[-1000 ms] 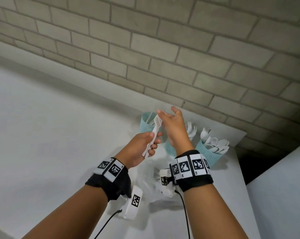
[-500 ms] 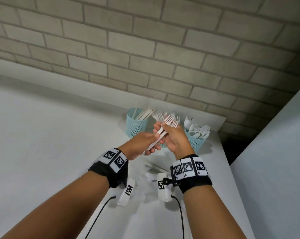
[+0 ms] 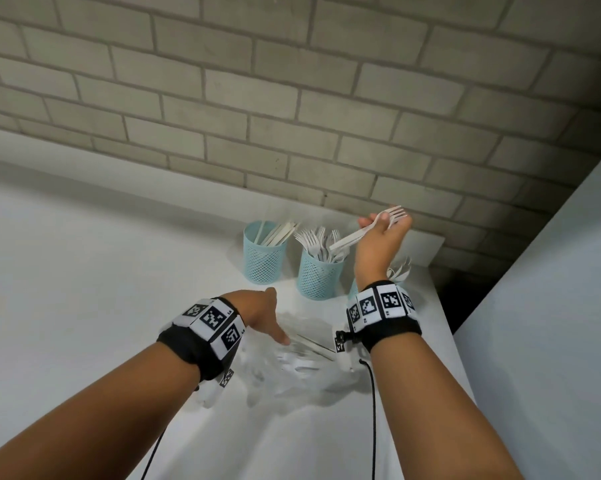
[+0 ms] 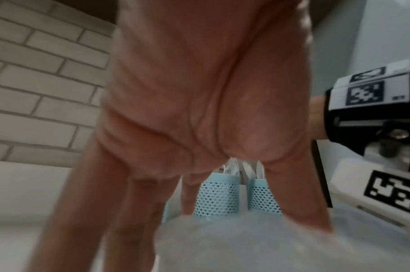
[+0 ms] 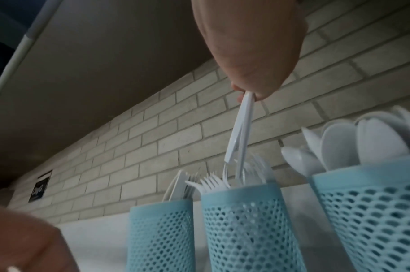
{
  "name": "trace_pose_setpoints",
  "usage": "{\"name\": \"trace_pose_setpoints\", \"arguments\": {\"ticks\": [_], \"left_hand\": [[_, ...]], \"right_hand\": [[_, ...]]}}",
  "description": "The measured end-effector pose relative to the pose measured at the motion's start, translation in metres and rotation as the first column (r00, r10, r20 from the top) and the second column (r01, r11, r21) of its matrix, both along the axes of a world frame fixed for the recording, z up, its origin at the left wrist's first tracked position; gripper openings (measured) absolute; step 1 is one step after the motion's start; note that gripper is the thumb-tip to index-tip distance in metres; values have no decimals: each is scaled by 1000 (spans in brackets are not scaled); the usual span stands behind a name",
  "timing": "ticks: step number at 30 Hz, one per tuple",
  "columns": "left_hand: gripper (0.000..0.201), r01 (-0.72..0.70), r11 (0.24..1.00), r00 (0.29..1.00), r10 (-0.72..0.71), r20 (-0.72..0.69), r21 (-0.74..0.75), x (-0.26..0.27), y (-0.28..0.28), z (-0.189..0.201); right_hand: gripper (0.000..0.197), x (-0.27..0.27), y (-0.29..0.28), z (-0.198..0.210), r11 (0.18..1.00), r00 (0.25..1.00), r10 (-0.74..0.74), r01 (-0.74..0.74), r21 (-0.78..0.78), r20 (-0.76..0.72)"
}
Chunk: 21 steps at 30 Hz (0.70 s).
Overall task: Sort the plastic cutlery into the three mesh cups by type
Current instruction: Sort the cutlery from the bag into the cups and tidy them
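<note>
Beige brick wall [image 3: 292, 98] stands behind a white table [image 3: 67, 306]. Right of centre in the head view, the right hand [image 3: 378, 240] pinches white forks [image 3: 361, 233], handles pointing down-left over the middle mesh cup [image 3: 318, 277], which holds forks. At lower centre, the left hand [image 3: 261, 315] reaches with straight, spread fingers into the blurred loose cutlery [image 3: 299, 362]. Left cup [image 3: 264, 258] holds knives; right cup [image 5: 371, 211] holds spoons.

Bare test room: painted brick wall [image 3: 292, 98]; plain white table [image 3: 67, 289].
</note>
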<state>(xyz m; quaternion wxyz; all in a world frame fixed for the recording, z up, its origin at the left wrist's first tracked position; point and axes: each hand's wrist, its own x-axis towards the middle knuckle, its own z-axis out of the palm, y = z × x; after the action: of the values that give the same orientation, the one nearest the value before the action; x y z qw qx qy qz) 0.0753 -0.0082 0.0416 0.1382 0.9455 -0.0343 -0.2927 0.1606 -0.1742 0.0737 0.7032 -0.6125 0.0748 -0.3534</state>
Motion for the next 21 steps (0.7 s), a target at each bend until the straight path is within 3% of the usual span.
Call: {"name": "trace_pose_setpoints", "arguments": {"ticks": [6,10,17,21], "left_hand": [[66,-6,998,998,10,69,-58,0,-1,3],[53,55,992,997,-48,66,-110,0,-1,3],[44,163,986,984,-161,70,-30,-6,-6,9],[34,113,993,986,-110,126,-16,-8,-2,9]], "right_hand": [[13,13,15,-26,964,995,78,-92,-251,-64],[16,20,14,-38,879,990,17,-82,-469,-141],[31,23,12,-35,861,987,55,-125,-493,-154],[37,23,11,-35,829,987,87,-148,-540,-136]]}}
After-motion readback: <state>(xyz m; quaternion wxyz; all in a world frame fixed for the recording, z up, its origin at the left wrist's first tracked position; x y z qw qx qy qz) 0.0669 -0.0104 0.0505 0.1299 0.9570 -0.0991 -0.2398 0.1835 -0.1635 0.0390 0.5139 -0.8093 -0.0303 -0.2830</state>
